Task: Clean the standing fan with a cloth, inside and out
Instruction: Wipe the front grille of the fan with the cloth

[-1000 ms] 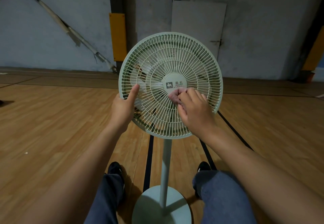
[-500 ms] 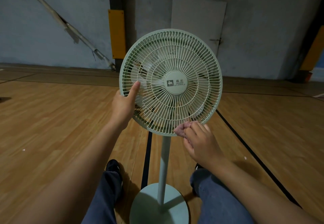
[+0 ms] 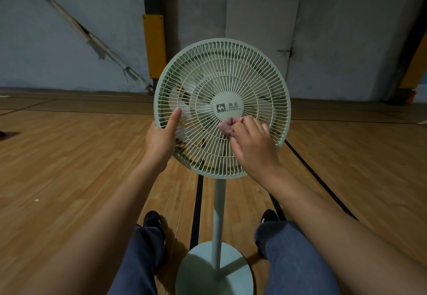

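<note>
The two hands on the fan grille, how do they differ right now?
The left hand grips the fan grille at its left rim, thumb lying straight on the bars; the right hand pinches a bunched pink cloth against the bars just below the centre badge. Both touch the grille's front.

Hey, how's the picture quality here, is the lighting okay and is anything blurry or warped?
Head view: dim, even light; soft shadows on the floor beside the fan base. Wide-angle warp curves the floor lines and stretches the forearms. The fan badge reads sharp; the right hand and cloth look slightly soft; the left hand is clear. No glare.
</note>
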A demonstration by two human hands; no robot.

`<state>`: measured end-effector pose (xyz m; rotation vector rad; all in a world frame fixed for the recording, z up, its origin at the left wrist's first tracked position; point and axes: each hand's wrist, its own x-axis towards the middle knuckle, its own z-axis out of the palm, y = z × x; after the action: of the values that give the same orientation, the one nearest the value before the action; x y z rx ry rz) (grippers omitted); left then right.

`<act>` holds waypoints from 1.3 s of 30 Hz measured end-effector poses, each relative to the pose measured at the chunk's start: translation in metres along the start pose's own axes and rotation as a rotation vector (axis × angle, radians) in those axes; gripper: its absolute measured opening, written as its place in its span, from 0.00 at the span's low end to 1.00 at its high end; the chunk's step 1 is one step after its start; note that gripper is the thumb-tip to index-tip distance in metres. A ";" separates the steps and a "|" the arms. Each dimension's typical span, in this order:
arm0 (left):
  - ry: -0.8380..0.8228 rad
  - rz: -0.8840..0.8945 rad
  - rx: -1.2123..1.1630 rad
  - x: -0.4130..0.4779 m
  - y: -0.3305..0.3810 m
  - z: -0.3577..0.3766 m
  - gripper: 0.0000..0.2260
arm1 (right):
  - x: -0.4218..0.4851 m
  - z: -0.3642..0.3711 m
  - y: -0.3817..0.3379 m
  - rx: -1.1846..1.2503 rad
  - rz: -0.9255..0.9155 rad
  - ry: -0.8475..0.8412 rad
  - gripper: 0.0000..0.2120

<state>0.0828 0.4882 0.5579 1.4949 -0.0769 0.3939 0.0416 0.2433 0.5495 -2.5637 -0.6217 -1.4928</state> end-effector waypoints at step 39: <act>0.007 0.044 0.023 -0.002 -0.005 -0.007 0.31 | -0.016 0.008 -0.027 0.066 -0.044 0.008 0.06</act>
<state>0.0814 0.4945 0.5517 1.5167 -0.1008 0.4369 0.0306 0.2652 0.5286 -2.5097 -0.7192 -1.4688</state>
